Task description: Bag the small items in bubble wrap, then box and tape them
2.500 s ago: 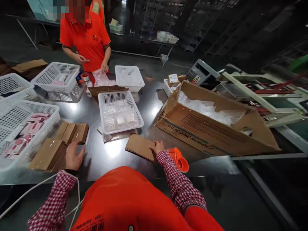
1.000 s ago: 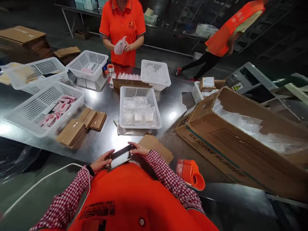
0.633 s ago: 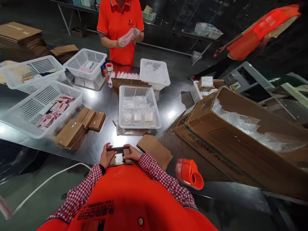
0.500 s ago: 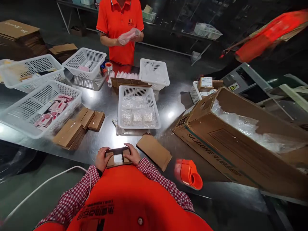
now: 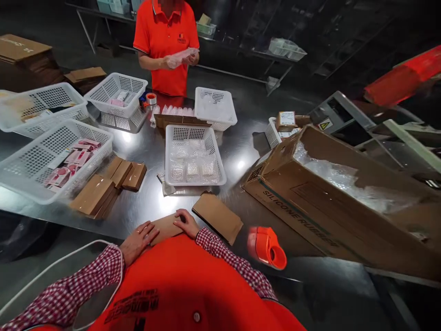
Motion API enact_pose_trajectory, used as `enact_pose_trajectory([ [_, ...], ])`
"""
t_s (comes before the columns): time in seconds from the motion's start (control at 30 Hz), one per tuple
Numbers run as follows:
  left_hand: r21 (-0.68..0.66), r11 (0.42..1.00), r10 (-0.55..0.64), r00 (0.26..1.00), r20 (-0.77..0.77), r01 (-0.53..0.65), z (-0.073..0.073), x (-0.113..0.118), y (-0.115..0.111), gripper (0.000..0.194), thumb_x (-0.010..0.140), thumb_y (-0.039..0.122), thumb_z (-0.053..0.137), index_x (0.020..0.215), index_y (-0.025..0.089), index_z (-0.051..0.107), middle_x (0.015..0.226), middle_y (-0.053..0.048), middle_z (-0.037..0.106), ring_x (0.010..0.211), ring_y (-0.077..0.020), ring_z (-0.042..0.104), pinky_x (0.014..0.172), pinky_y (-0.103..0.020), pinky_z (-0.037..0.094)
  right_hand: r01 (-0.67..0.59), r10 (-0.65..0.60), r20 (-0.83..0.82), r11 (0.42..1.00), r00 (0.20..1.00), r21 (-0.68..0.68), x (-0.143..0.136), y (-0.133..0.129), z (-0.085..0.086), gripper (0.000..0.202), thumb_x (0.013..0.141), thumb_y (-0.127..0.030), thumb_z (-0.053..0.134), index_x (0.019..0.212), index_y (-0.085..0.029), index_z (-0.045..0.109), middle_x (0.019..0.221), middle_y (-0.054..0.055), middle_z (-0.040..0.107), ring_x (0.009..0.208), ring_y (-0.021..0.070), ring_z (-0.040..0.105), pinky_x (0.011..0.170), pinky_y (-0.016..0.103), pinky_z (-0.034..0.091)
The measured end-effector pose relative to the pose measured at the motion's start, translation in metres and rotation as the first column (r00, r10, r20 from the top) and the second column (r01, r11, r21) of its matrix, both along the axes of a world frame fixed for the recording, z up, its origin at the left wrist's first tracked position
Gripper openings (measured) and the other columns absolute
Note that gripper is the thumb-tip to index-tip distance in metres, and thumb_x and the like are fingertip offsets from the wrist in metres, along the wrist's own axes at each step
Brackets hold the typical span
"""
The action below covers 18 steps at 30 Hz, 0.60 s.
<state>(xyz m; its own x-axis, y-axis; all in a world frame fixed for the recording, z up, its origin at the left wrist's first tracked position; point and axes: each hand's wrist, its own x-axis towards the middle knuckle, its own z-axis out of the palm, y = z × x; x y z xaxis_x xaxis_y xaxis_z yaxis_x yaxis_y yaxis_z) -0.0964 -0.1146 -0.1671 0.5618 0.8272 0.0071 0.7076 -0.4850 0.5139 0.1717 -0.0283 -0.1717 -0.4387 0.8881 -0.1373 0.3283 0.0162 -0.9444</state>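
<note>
A small brown cardboard box (image 5: pixel 167 228) lies at the table's near edge, right against my body, with its top flap down. My left hand (image 5: pixel 138 239) rests flat over its left end, fingers stretched out. Over the right end, my right hand (image 5: pixel 186 224) grips with bent fingers. Whatever is inside the box is hidden. Just right of my right hand is a stack of flat brown cardboard (image 5: pixel 217 217). Ahead stands a white basket (image 5: pixel 195 183) holding several bubble-wrapped pieces. Folded brown boxes (image 5: pixel 93 195) are piled to the left.
An orange tape dispenser (image 5: pixel 267 247) sits at the right near edge. A large open carton (image 5: pixel 296 211) with bubble wrap fills the right side. A white basket (image 5: pixel 20 195) of pink packets stands left. Across the table, a person (image 5: pixel 167 46) holds a bubble-wrapped item.
The box's open top with white inside is now covered by its flap. My left hand has gone from gripping the left end to lying flat on top.
</note>
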Motion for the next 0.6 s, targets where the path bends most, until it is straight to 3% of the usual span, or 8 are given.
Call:
enact_pose_trajectory([
  [0.1,-0.016,1.0,-0.01,1.0,0.007,0.01,0.006,0.011,0.017,0.051,0.081,0.034,0.057,0.131,0.026,0.049,0.14,-0.01,0.047,0.136,-0.0347,0.028,0.108,-0.055,0.028,0.016,-0.016,0.022,1.0,1.0,0.012,-0.007,0.01,-0.004,0.029,0.077,-0.043,0.063,0.095,-0.021,0.061,0.105,0.006,0.058,0.101,0.0211,0.053,0.095,0.039,0.041],
  [0.2,-0.209,0.97,0.174,0.956,0.237,-0.125,0.019,0.021,0.036,0.053,0.073,0.039,0.064,0.122,0.021,0.056,0.135,-0.012,0.051,0.132,-0.0338,0.035,0.109,-0.051,0.029,0.038,-0.039,0.04,0.999,0.998,0.016,-0.001,0.021,0.01,0.034,0.086,-0.045,0.049,0.109,-0.022,0.059,0.115,0.007,0.056,0.106,0.0215,0.052,0.097,0.04,0.04],
  [0.3,-0.486,0.82,0.495,0.799,0.341,-0.301,0.031,0.024,0.055,0.053,0.075,0.05,0.057,0.119,0.02,0.057,0.12,-0.012,0.062,0.11,-0.0279,0.057,0.094,-0.045,0.046,-0.038,0.024,0.095,0.989,0.995,0.142,0.01,0.025,0.036,0.047,0.089,-0.048,0.043,0.129,-0.025,0.048,0.136,0.009,0.043,0.124,0.0245,0.04,0.106,0.044,0.031],
  [0.4,-0.599,0.72,0.604,0.741,0.292,-0.351,0.03,0.025,0.071,0.058,0.086,0.058,0.029,0.111,0.016,0.06,0.091,-0.01,0.07,0.077,-0.0229,0.066,0.062,-0.037,0.055,-0.285,0.2,0.258,0.89,0.945,0.356,0.011,0.022,0.056,0.059,0.081,-0.051,0.058,0.132,-0.025,0.047,0.138,0.01,0.044,0.13,0.0289,0.032,0.11,0.047,0.022],
  [0.47,-0.635,0.679,0.633,0.733,0.25,-0.369,0.023,0.026,0.081,0.066,0.086,0.062,0.022,0.096,0.014,0.065,0.074,-0.009,0.069,0.065,-0.0226,0.065,0.051,-0.035,0.053,-0.368,0.206,0.401,0.847,0.892,0.383,0.003,0.019,0.056,0.048,0.084,-0.045,0.057,0.128,-0.025,0.051,0.127,0.009,0.053,0.121,0.0259,0.041,0.106,0.043,0.029],
  [0.53,-0.629,0.658,0.656,0.726,0.208,-0.414,0.016,0.028,0.087,0.069,0.084,0.066,0.023,0.08,0.012,0.066,0.063,-0.009,0.067,0.062,-0.0247,0.064,0.051,-0.037,0.052,-0.338,0.118,0.525,0.875,0.843,0.347,-0.008,0.016,0.046,0.031,0.093,-0.034,0.044,0.12,-0.024,0.057,0.113,0.008,0.06,0.105,0.0215,0.051,0.094,0.036,0.04],
  [0.6,-0.571,0.663,0.68,0.709,0.188,-0.484,0.01,0.03,0.088,0.065,0.083,0.066,0.028,0.075,0.012,0.065,0.066,-0.012,0.067,0.071,-0.028,0.065,0.061,-0.041,0.054,-0.274,0.031,0.6,0.907,0.8,0.319,-0.02,0.013,0.031,0.028,0.096,-0.027,0.037,0.11,-0.022,0.061,0.1,0.008,0.062,0.094,0.0202,0.054,0.082,0.033,0.044],
])
